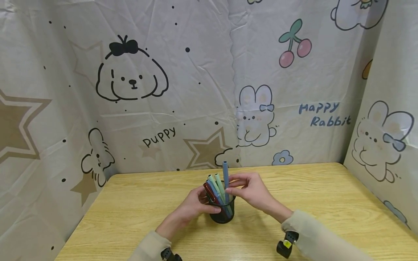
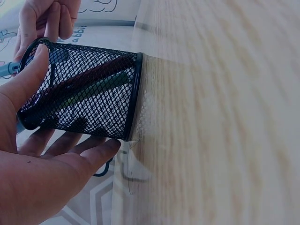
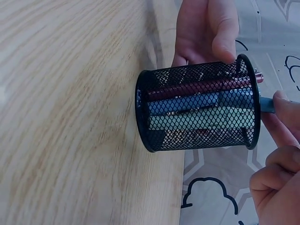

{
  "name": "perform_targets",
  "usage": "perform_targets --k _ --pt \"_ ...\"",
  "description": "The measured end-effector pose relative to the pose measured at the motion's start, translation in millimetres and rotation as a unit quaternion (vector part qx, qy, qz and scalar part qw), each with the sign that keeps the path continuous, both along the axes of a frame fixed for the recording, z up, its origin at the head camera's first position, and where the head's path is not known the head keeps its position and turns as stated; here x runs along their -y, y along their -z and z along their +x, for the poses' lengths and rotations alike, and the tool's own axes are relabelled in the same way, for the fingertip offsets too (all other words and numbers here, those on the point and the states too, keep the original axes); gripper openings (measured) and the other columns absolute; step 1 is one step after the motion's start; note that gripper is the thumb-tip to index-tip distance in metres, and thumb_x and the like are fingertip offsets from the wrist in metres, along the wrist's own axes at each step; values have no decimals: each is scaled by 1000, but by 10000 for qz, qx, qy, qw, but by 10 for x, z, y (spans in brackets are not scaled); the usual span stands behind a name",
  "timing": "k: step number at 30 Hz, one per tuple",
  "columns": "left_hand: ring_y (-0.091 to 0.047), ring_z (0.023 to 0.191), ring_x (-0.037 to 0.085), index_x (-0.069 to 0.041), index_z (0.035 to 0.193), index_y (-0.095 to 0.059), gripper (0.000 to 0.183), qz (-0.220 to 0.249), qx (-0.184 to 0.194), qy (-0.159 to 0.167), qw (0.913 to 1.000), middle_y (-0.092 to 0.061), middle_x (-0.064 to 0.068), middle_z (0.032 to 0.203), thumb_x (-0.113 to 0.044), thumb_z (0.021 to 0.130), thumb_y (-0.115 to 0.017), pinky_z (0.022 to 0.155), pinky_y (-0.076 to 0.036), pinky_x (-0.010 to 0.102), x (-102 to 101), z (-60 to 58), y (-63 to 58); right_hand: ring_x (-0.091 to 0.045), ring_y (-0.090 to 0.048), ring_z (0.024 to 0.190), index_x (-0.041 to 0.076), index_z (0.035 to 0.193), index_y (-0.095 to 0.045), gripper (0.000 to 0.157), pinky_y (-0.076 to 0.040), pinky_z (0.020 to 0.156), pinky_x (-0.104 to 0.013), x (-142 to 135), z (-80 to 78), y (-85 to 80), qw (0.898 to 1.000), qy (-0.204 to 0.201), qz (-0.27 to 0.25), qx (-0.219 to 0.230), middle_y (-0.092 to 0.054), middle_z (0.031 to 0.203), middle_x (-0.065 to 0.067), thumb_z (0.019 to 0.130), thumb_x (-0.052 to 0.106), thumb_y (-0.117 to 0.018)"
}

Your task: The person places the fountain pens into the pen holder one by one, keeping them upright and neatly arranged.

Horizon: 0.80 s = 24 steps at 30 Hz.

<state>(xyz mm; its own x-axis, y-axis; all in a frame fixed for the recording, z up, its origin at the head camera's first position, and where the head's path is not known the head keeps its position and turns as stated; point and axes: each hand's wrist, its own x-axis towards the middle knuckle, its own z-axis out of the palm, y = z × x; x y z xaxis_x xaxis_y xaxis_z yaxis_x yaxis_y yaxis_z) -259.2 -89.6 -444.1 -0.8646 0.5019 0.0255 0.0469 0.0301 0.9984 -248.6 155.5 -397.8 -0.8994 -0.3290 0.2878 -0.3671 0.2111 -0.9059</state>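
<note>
A black mesh pen cup [image 1: 222,217] stands upright on the wooden table. My left hand [image 1: 193,207] holds it from the left, thumb across the front near the rim and fingers around the far side, as the left wrist view shows on the mesh wall [image 2: 93,89]. Between thumb and fingers my right hand [image 1: 250,188] pinches a blue pen [image 1: 225,170], which rises above the others, its lower part inside the cup. Leaning left in the cup are a dark red pen [image 1: 209,191], another blue pen [image 1: 214,190] and light green pens [image 1: 220,185].
The light wooden table [image 1: 137,203] reaches back to a printed cloth [image 1: 196,94] with cartoon animals and stars. More of this cloth hangs at both sides. Each wrist carries a small black strapped device, such as the right camera [image 1: 287,244].
</note>
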Motion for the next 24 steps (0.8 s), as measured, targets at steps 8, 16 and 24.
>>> perform_targets --k 8,16,24 --pt "-61 128 32 0 147 -55 69 -47 65 -44 10000 -64 14 138 -2 85 -87 109 -48 44 1 6 -18 -26 -77 97 -7 119 -74 32 -62 78 -30 6 2 33 10000 55 33 54 -77 108 -17 91 3 -82" --pt "-60 129 32 0 147 -55 69 -49 63 -16 10000 -64 14 138 -3 86 -87 110 -48 45 3 14 -33 -26 -77 95 -8 117 -75 30 -62 75 -27 20 -2 74 10000 -2 77 -10 -78 105 -17 90 2 -83" --pt "-61 128 31 0 146 -56 69 44 41 17 10000 -65 13 137 -1 85 -87 109 -49 43 2 10 -15 -22 -76 96 -3 113 -78 27 -61 72 -28 -2 1 62 9996 17 258 -57 -79 102 -10 90 7 -84"
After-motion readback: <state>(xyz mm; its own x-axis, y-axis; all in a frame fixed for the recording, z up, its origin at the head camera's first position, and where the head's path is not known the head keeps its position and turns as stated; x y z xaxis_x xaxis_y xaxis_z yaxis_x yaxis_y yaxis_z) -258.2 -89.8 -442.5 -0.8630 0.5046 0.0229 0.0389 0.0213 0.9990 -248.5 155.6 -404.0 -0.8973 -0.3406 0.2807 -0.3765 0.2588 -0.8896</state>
